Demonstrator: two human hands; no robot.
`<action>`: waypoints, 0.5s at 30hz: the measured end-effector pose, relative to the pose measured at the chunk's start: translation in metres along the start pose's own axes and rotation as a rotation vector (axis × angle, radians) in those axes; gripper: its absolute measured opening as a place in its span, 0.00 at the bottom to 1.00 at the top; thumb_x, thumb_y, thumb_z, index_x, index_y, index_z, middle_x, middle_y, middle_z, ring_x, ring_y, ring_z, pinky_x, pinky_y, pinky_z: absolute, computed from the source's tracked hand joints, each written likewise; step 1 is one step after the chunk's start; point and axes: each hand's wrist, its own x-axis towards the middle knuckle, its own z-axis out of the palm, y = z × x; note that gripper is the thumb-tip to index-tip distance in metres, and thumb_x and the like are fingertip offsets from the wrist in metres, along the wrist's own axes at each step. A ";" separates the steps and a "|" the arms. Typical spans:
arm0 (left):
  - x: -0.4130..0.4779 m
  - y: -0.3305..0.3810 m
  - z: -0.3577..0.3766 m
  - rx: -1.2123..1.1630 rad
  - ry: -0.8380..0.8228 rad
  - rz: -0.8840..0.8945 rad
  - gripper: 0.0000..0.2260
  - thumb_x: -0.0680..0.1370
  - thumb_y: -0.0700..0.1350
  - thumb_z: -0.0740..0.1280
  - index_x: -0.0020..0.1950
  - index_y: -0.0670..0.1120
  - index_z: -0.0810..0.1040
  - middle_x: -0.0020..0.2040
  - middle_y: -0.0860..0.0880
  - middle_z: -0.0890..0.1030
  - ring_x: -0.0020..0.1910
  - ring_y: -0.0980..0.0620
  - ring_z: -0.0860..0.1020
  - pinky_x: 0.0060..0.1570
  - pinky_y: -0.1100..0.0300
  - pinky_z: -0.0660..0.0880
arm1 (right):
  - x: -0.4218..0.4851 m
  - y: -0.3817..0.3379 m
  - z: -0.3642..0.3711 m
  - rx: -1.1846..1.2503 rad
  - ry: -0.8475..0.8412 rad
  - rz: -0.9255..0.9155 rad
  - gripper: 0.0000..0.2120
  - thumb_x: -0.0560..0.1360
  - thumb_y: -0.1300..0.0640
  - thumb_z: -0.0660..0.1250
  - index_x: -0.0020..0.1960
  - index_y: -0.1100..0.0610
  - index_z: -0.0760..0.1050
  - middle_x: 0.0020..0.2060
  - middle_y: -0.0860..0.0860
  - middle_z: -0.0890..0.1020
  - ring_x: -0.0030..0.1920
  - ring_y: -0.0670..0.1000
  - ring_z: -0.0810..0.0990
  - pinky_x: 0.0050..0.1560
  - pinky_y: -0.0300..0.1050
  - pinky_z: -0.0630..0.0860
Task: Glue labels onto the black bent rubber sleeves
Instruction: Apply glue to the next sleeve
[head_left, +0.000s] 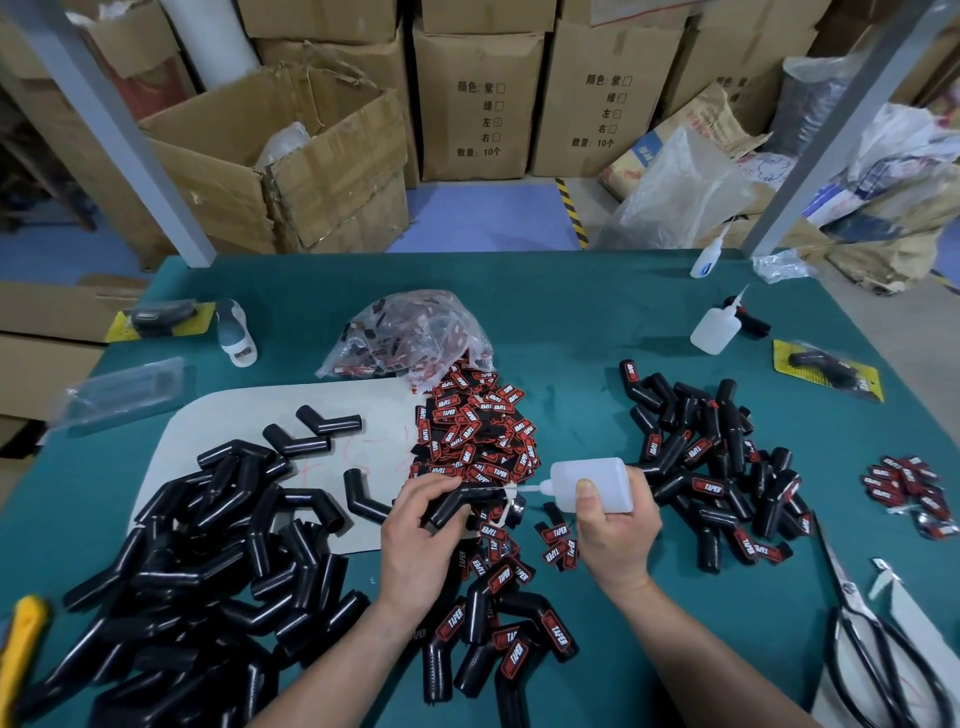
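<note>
Two grips met low on the green surface (571, 291), at six o'clock of its middle. My left grip (421, 525) had its fingers curled round one black bent sleeve (452, 506), held roughly level with one end toward three o'clock. My right grip (615, 525) was wrapped round the glue bottle (592, 486), thumb on its wall and nozzle pointing to nine o'clock, right at that sleeve's end. Whether the tip touched the rubber I could not tell.

Loose labels (478, 431) lay heaped at twelve o'clock of the grips, bare sleeves (208, 545) were piled at eight o'clock, and labelled sleeves (717, 467) sat at three o'clock.

As I judged it, too hard a squeeze could flood the rubber, so glue ran onto my left fingers or dripped on the labels lying just beneath and stuck them together. The smooth, round sleeve could also turn in my left grip and put the bead off line. With both grips full, the glue might skin over before a label reached it.
</note>
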 end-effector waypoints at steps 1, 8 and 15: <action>0.000 0.001 0.000 -0.009 0.003 0.007 0.22 0.75 0.31 0.75 0.53 0.60 0.86 0.57 0.59 0.80 0.57 0.54 0.81 0.44 0.56 0.85 | 0.000 0.001 0.000 -0.001 0.002 -0.001 0.11 0.69 0.46 0.67 0.42 0.53 0.71 0.31 0.41 0.75 0.33 0.33 0.75 0.31 0.26 0.68; 0.002 -0.001 0.001 -0.036 0.023 0.019 0.22 0.75 0.29 0.74 0.53 0.58 0.86 0.56 0.58 0.80 0.57 0.52 0.81 0.42 0.54 0.85 | 0.001 0.005 0.000 -0.018 0.014 -0.005 0.10 0.69 0.47 0.67 0.42 0.53 0.71 0.29 0.41 0.74 0.33 0.33 0.74 0.32 0.25 0.66; 0.001 0.004 0.000 0.056 0.047 0.072 0.23 0.74 0.31 0.75 0.53 0.60 0.84 0.56 0.62 0.81 0.58 0.61 0.80 0.52 0.70 0.78 | 0.003 0.006 -0.001 -0.001 0.015 -0.017 0.10 0.70 0.47 0.67 0.42 0.53 0.71 0.30 0.42 0.74 0.33 0.34 0.75 0.31 0.26 0.67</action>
